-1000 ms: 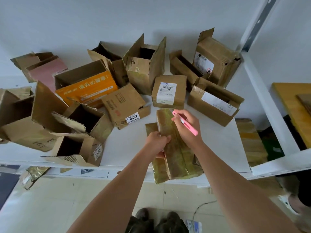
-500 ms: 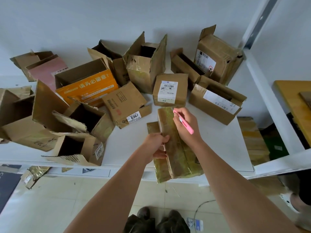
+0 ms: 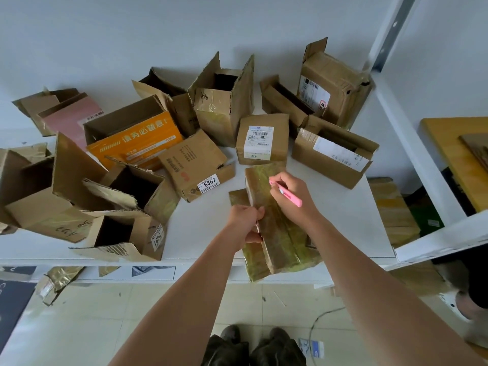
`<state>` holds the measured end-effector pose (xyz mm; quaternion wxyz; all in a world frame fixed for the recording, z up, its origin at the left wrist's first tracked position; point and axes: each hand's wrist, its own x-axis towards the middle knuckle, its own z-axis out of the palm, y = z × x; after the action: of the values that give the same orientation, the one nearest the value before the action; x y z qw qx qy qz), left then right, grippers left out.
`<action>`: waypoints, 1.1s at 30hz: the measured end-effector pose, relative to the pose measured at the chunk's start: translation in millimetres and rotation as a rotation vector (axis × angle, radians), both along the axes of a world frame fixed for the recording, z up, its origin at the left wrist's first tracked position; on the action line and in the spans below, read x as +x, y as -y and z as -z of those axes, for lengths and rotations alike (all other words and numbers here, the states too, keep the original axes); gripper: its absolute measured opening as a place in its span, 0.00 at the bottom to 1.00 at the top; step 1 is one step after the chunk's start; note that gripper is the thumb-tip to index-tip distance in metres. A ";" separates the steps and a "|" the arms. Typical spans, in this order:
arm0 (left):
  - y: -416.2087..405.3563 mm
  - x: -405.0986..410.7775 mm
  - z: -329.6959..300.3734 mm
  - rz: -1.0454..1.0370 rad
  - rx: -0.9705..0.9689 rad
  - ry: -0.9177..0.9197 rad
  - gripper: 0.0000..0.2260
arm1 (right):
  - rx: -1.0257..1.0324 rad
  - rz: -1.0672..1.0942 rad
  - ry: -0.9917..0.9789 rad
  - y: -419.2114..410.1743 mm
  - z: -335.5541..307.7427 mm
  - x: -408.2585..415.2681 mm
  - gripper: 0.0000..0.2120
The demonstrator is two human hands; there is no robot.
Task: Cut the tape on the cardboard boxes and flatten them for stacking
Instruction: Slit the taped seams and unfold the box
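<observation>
The taped box (image 3: pixel 274 223) lies long-side down at the bench's (image 3: pixel 200 233) front edge, partly overhanging, tape side up so the seam is reachable. Left hand (image 3: pixel 247 220) grips its left edge, prob. to keep it from sliding. Right hand (image 3: pixel 293 196) is clenched round a pink cutter (image 3: pixel 289 194), tip at the far end of the seam. Other boxes, e.g. the orange box (image 3: pixel 134 143), sit behind w/ flaps open, not yet flattened.
</observation>
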<state>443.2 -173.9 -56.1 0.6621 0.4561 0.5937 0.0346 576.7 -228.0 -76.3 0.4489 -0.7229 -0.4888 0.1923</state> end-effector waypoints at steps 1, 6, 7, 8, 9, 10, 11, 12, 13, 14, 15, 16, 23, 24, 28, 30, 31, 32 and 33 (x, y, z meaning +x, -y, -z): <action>-0.1 0.3 0.3 0.002 0.007 -0.008 0.11 | -0.024 -0.018 0.021 4.5 0.1 -1.1 0.04; 1.3 1.8 0.3 -0.004 0.040 -0.015 0.12 | -0.116 -0.039 -0.057 36.5 -10.7 -6.7 0.05; 2.2 2.1 -0.4 -0.006 0.054 -0.020 0.12 | -0.138 -0.038 -0.088 44.8 -14.0 -8.2 0.06; 3.4 2.6 -1.2 -0.012 0.069 -0.025 0.11 | -0.160 -0.039 -0.116 53.4 -17.6 -10.4 0.07; 4.5 3.1 -1.9 -0.020 0.084 -0.029 0.10 | -0.183 -0.044 -0.150 63.0 -20.7 -12.7 0.07; 5.6 3.9 -2.3 -0.032 0.099 -0.034 0.09 | -0.207 -0.051 -0.192 74.0 -23.9 -15.5 0.08; 6.8 4.9 -3.1 -0.042 0.114 -0.041 0.08 | -0.225 -0.058 -0.243 86.4 -26.9 -18.6 0.07; 8.0 6.0 -4.0 -0.048 0.131 -0.051 0.07 | -0.235 -0.067 -0.273 99.4 -30.0 -22.0 0.08; 9.0 6.7 -4.5 -0.053 0.150 -0.064 0.06 | -0.235 -0.079 -0.270 112.5 -32.8 -26.0 0.08; 10.3 7.5 -5.2 -0.054 0.167 -0.077 0.05 | -0.234 -0.088 -0.223 125.2 -35.5 -30.7 0.07; 11.8 8.4 -6.3 -0.051 0.180 -0.085 0.05 | -0.231 -0.097 -0.161 136.9 -38.0 -35.5 0.07; 13.2 9.3 -7.7 -0.048 0.191 -0.087 0.05 | -0.227 -0.097 -0.110 147.3 -40.1 -39.8 0.06; 28.6 15.0 -21.5 0.036 0.295 -0.056 0.26 | -0.043 0.072 -0.316 201.0 -45.6 -43.6 0.05; 33.4 16.1 -24.4 0.084 0.326 -0.056 0.30 | 0.037 0.156 -0.366 203.7 -43.8 -43.0 0.05; 58.0 28.7 -33.4 0.236 0.355 -0.109 0.34 | 0.259 0.512 -0.559 195.4 -27.3 -50.5 0.02; 68.5 33.5 -34.6 0.276 0.330 -0.107 0.35 | 0.328 0.657 -0.591 184.6 -20.7 -56.6 0.04; 72.8 33.5 -34.4 0.302 0.358 -0.110 0.35 | 0.360 0.701 -0.589 179.9 -18.6 -57.5 0.04; 75.7 32.4 -32.7 0.333 0.409 -0.118 0.33 | 0.379 0.730 -0.595 176.4 -18.0 -56.1 0.03; 77.8 30.6 -30.0 0.375 0.481 -0.149 0.32 | 0.383 0.749 -0.612 173.1 -18.0 -52.2 0.04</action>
<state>473.8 -251.8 -26.0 0.4847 0.7024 0.5210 0.0176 524.5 -401.1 -58.3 0.7338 -0.6636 -0.0695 0.1282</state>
